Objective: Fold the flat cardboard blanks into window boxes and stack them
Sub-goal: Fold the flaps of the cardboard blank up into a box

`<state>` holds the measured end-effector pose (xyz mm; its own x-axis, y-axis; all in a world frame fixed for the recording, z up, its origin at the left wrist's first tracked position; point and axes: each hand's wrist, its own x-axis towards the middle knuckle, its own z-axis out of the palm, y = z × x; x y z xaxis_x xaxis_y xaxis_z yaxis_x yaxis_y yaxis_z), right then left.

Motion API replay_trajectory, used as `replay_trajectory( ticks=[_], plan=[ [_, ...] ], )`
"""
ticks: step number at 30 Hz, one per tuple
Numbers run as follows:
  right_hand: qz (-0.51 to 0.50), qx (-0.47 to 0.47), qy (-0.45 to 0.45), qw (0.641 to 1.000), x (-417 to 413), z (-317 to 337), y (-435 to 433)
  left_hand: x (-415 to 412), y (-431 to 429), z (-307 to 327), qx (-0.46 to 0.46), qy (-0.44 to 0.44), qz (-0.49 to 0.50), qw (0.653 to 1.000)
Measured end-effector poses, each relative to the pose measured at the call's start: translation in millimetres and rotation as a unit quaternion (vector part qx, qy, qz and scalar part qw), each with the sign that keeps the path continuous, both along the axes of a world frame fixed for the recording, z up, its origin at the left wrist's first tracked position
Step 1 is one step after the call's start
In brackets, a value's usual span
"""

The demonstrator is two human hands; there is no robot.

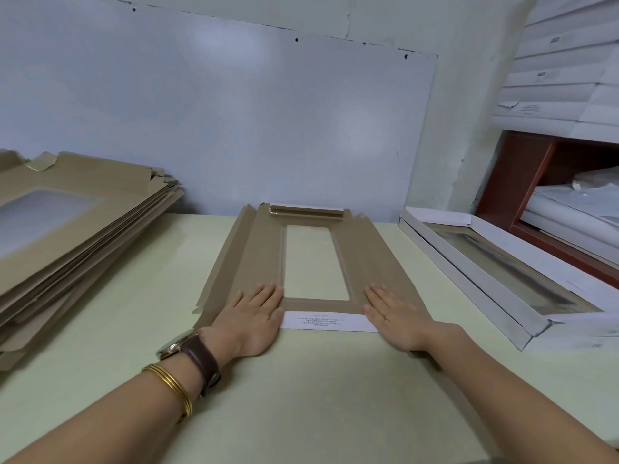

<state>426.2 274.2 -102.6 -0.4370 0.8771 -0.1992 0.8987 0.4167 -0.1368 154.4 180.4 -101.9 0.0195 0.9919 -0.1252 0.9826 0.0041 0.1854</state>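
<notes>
From the head camera, the cardboard blank (365, 259) lies brown side up in the middle of the pale table (301, 406), its clear window (315, 262) running away from the person. Its near end sits right under both hands. The left hand (251, 316) is laid flat on the blank's near left corner, fingers (264, 293) straight and close together, tips beside the window's corner. The right hand (398, 316) lies flat on the near right corner, fingers (378, 296) straight too, gripping nothing. Between the hands a white printed flap (328, 321) is folded back over the brown face. The far flap (306, 211) stands partly folded up.

A stack of flat blanks (77, 229) sits to the left, and finished white window boxes (502, 272) are stacked to the right.
</notes>
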Motion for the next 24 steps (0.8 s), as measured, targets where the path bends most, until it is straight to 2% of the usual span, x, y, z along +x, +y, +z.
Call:
replay_trajectory(
  ticks=[13, 19, 24],
  plan=[
    [0.002, 0.016, 0.023, 1.000, 0.9, -1.8, -4.1, 0.4, 2.1, -2.4, 0.008, 0.007, 0.013, 1.000],
    [-0.002, 0.042, 0.142, 0.989, 3.8, 7.1, -20.1, -1.4, -4.0, 1.0, 0.071, -0.027, -0.005, 0.997],
    [0.023, 0.081, 0.174, 0.981, 6.8, 17.6, -39.7, -1.8, -14.3, 12.8, 0.124, -0.082, -0.044, 0.988]
  ],
)
